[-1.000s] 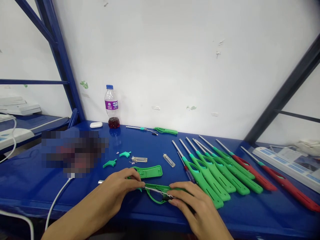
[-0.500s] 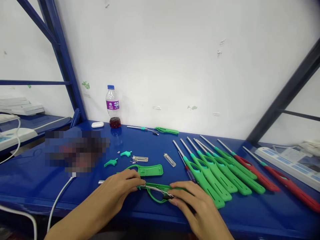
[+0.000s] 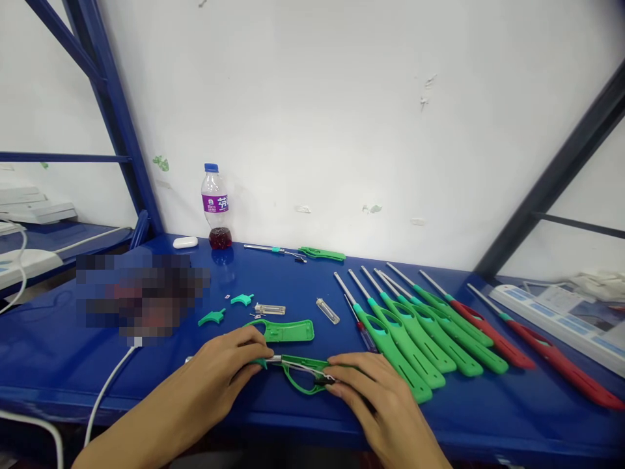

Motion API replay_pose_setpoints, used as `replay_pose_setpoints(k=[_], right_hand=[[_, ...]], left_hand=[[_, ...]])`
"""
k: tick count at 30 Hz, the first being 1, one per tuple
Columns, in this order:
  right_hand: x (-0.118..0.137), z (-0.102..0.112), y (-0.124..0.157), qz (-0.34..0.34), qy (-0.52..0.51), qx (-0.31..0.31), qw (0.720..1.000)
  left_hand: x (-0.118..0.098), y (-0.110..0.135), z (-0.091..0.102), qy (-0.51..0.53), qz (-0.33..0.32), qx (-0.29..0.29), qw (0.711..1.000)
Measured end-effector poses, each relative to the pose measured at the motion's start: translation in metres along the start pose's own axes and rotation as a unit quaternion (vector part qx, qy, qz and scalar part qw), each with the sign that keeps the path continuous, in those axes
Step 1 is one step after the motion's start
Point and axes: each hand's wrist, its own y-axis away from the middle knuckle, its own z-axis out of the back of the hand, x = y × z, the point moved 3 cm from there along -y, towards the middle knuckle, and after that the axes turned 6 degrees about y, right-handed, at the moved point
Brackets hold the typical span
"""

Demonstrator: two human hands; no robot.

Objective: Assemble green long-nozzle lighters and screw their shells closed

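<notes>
My left hand point(image 3: 232, 365) pinches the metal tube point(image 3: 275, 359) of a utility lighter near its teal collar point(image 3: 260, 362). Most of the tube is hidden behind that hand. My right hand point(image 3: 378, 384) grips an opened green handle half point(image 3: 305, 361) at its wide end, its fingertips by a small black part point(image 3: 323, 381) on a thin wire. The wire runs from the tube across the handle's loop. Just behind my hands lies another green handle half point(image 3: 293, 331), inner side up. Beyond it are two teal triggers point(image 3: 212, 317) and two clear fuel tanks point(image 3: 270, 309) point(image 3: 327, 311).
Several assembled green lighters point(image 3: 398, 355) and two red ones point(image 3: 493, 335) lie to the right, beside a screwdriver point(image 3: 367, 339) and a power strip point(image 3: 561, 326). At the back stand a bottle point(image 3: 215, 205), a white case point(image 3: 185, 242) and a loose tube with wire point(image 3: 263, 248). A cable point(image 3: 110, 391) crosses the left.
My left fingers have shifted slightly left along the tube, so more of the teal collar shows. My right hand keeps its hold on the handle half. The view has moved a little.
</notes>
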Motion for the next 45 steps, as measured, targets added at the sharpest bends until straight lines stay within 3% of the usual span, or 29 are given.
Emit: replay_pose_setpoints(k=[8, 12, 19, 25, 35, 45], right_hand=[[0.003, 0.004, -0.001, 0.028, -0.005, -0.046, 0.999], [0.005, 0.005, -0.002, 0.023, -0.021, -0.040, 0.999], [0.002, 0.003, 0.000, 0.004, -0.032, -0.029, 0.999], [0.002, 0.004, 0.000, -0.006, -0.041, -0.031, 0.999], [0.001, 0.002, 0.003, -0.025, -0.047, -0.017, 0.998], [0.002, 0.004, 0.002, -0.021, -0.043, -0.023, 0.999]], left_hand=[[-0.002, 0.002, -0.002, -0.002, 0.004, 0.008, 1.000], [-0.008, 0.003, -0.001, -0.007, 0.017, 0.032, 0.999], [-0.015, 0.001, 0.000, -0.035, -0.033, 0.002, 0.999], [-0.010, 0.003, -0.005, -0.012, 0.004, 0.010, 1.000], [-0.017, 0.005, 0.002, 0.024, 0.019, 0.045, 0.999], [-0.013, 0.007, -0.003, 0.008, 0.008, 0.018, 1.000]])
